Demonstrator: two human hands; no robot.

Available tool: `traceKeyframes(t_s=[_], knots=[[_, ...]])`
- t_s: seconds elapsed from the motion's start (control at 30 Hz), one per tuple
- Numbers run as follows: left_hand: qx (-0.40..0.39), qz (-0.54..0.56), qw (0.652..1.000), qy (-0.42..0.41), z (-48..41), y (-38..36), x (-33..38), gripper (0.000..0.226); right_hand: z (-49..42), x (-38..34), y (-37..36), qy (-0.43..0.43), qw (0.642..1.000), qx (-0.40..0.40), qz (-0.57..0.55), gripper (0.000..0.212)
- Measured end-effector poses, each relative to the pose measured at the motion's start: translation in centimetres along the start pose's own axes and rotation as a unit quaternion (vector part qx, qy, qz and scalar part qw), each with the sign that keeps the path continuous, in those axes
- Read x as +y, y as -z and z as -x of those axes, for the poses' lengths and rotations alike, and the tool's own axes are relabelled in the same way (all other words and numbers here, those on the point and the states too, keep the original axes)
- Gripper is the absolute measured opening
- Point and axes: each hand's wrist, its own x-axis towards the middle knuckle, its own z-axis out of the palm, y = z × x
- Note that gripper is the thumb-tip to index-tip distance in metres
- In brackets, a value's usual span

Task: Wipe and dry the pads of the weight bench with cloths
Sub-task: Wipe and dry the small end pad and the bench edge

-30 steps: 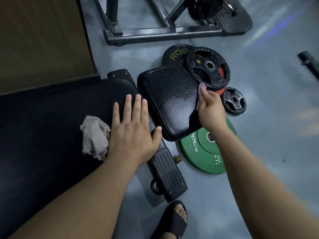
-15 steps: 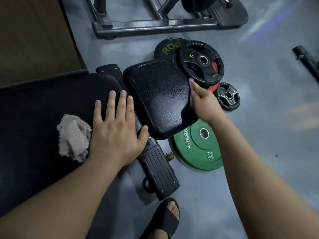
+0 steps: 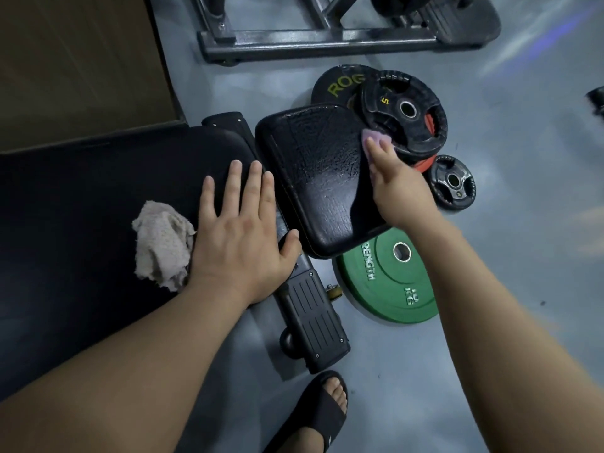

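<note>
Okay, head view only. Landmark is the seat pad, a small black pad with a wet, cracked-looking surface, near frame centre.

The right hand is at the seat pad's right edge. Its fingers are straight and held close together, pressing a pink cloth against the upper right corner of the seat pad. The thumb is hidden, so cannot tell if it pinches the cloth.

The left hand is just left of the seat pad, palm flat on the long back pad. Its fingers are straight and slightly spread, and the thumb tip reaches toward the gap beside the seat pad. It holds nothing.

A crumpled beige cloth lies on the back pad further left of the seat pad, touching the left hand's outer edge.

The green plate lies flat on the floor, partly tucked under the seat pad's lower right. A black 5 plate is stacked at the seat pad's upper right, just beside the pink cloth. A small black plate sits further right of the seat pad. The bench foot is below the seat pad, and a sandalled foot is lower still. The rack base is well above the seat pad.
</note>
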Motion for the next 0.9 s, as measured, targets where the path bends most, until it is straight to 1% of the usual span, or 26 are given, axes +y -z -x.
traceKeyframes(t_s=[0.1, 0.17, 0.3, 0.4, 0.47, 0.5, 0.6, 0.63, 0.7, 0.77, 0.83, 0.87, 0.9], knots=[[-0.002, -0.004, 1.000, 0.003, 0.1, 0.1, 0.0, 0.087, -3.8, -0.7, 0.3, -0.013, 0.998, -0.026, -0.052, 0.053], [-0.002, -0.004, 1.000, 0.003, 0.0, 0.1, 0.1, 0.087, -3.6, -1.3, 0.1, -0.008, 0.999, -0.036, -0.039, 0.054], [-0.003, 0.002, 1.000, 0.000, -0.1, 0.1, 0.1, 0.088, 3.3, -2.7, -0.6, 0.072, 0.996, -0.052, 0.002, 0.059], [-0.003, 0.004, 1.000, 0.003, 0.0, 0.2, 0.0, 0.088, 6.9, -2.8, -1.5, 0.113, 0.988, -0.054, 0.089, 0.071], [-0.002, 0.008, 1.000, 0.002, -0.1, 0.1, 0.1, 0.089, 4.8, -2.4, -1.6, 0.105, 0.986, -0.044, 0.119, 0.075], [-0.002, 0.011, 1.000, 0.002, -0.1, 0.1, 0.1, 0.088, 3.0, -2.3, -1.6, 0.089, 0.988, -0.038, 0.117, 0.075], [0.001, 0.012, 1.000, 0.003, 0.0, 0.1, 0.0, 0.088, -0.9, -2.6, -1.3, 0.023, 0.997, -0.048, 0.063, 0.072], [0.001, 0.011, 1.000, 0.002, 0.0, 0.1, 0.0, 0.088, -0.8, -2.9, -1.3, 0.021, 0.997, -0.048, 0.052, 0.071], [-0.002, 0.010, 1.000, -0.001, -0.1, 0.1, 0.0, 0.088, 1.9, -3.6, -1.2, 0.065, 0.996, -0.051, 0.044, 0.069], [0.000, 0.012, 1.000, -0.001, -0.1, 0.0, 0.0, 0.089, 5.9, -3.7, -1.4, 0.150, 0.985, -0.066, 0.043, 0.065], [0.000, 0.011, 1.000, 0.002, -0.1, 0.0, -0.1, 0.089, 7.5, -2.9, -1.2, 0.207, 0.972, -0.092, 0.063, 0.063], [-0.001, 0.011, 1.000, 0.002, -0.1, 0.0, 0.0, 0.089, 6.7, -2.4, -0.9, 0.213, 0.969, -0.101, 0.067, 0.062], [-0.001, 0.011, 1.000, 0.001, -0.1, 0.0, 0.0, 0.089, 5.3, -2.1, -0.7, 0.200, 0.972, -0.102, 0.063, 0.063]])
